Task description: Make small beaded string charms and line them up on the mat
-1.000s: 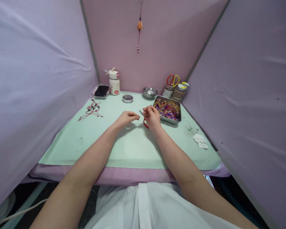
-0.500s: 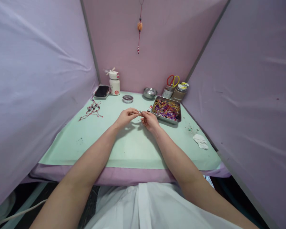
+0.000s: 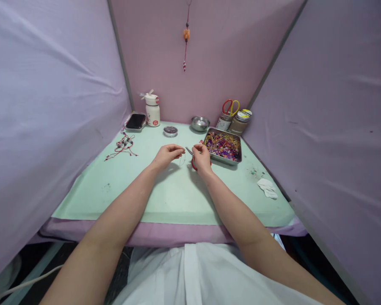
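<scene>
Over the middle of the pale green tabletop, my left hand (image 3: 168, 155) pinches a thin thread (image 3: 182, 160), which hangs in a small loop below the fingertips. A few centimetres to its right, my right hand (image 3: 201, 158) is closed around small scissors (image 3: 189, 151). Their metal blades point left toward the thread, apart from it, and a bit of red handle shows under the palm. Just past my right hand stands a metal tray (image 3: 224, 160) of colourful beads and cords.
At the back stand a white bottle (image 3: 153, 115), a phone (image 3: 136, 121), a round dish (image 3: 170, 131), a steel bowl (image 3: 200, 123) and jars (image 3: 239, 122), one holding scissors (image 3: 230, 107). Red beaded cords (image 3: 123, 145) lie left, a crumpled tissue (image 3: 267, 188) right. A beaded pendant (image 3: 186, 34) hangs on the back cloth.
My hands have drawn apart slightly, the right one moving right with the scissors. The blades and red handle show more plainly now, and the thread hangs loose from my left fingers.
</scene>
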`<state>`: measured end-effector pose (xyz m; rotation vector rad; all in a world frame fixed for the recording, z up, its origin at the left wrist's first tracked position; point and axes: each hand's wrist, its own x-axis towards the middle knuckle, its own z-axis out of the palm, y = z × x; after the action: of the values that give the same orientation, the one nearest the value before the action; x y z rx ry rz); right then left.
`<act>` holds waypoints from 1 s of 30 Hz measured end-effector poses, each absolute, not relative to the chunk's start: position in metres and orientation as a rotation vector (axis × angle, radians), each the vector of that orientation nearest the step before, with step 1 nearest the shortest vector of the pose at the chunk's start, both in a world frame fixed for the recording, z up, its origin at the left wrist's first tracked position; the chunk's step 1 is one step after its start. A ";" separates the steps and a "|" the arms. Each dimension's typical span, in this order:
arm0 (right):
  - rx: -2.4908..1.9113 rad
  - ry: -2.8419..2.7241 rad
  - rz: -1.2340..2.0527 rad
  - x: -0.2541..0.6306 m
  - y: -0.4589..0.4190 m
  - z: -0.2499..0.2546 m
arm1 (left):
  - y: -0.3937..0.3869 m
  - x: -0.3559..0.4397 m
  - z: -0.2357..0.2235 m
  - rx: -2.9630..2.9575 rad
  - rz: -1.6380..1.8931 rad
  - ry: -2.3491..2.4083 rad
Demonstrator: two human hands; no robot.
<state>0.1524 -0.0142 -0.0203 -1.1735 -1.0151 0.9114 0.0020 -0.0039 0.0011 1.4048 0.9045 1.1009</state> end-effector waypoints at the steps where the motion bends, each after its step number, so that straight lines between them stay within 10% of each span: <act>1: -1.164 -1.009 0.864 0.151 -0.015 -0.020 | -0.004 0.002 0.001 1.405 1.098 0.914; 13: -1.011 -1.045 1.216 0.140 -0.022 -0.019 | -0.006 0.003 0.003 1.417 1.096 0.942; 30: -1.067 -1.348 0.685 0.145 -0.021 -0.019 | -0.004 0.005 -0.001 1.256 1.085 0.896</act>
<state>0.1453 -0.0211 -0.0186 -1.0667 -1.3485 0.6851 0.0055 -0.0041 -0.0006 1.2558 0.8961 1.0847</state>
